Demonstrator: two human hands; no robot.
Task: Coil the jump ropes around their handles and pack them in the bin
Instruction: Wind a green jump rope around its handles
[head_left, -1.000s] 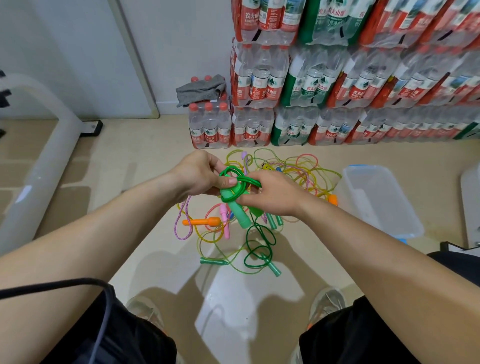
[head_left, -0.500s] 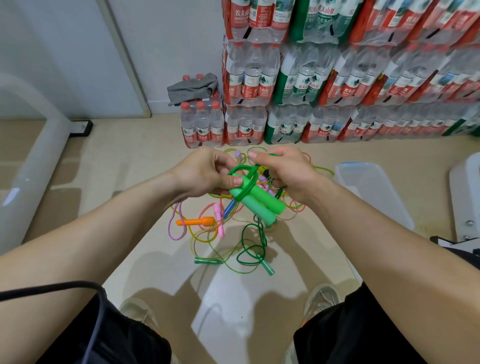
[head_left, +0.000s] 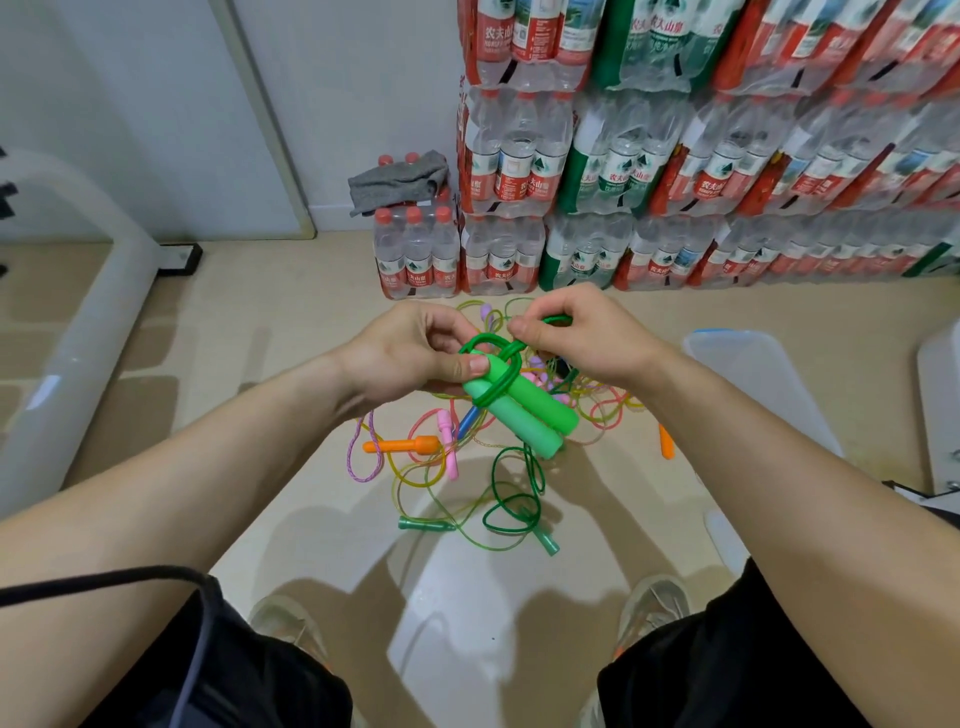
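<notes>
Left hand (head_left: 415, 353) grips green handles (head_left: 519, 410) | right hand (head_left: 576, 332) pinches cord (head_left: 498, 364), mid-wrap above floor pile (head_left: 441, 467) | bin (head_left: 753, 374): no rope visible inside | most ropes uncoiled.

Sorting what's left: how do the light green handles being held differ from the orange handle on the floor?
The light green handles are held as a pair in the left hand, green cord looped round them; the orange handle lies on the floor, bare. The green ones look thicker than the orange one. Both are rod-shaped.
</notes>
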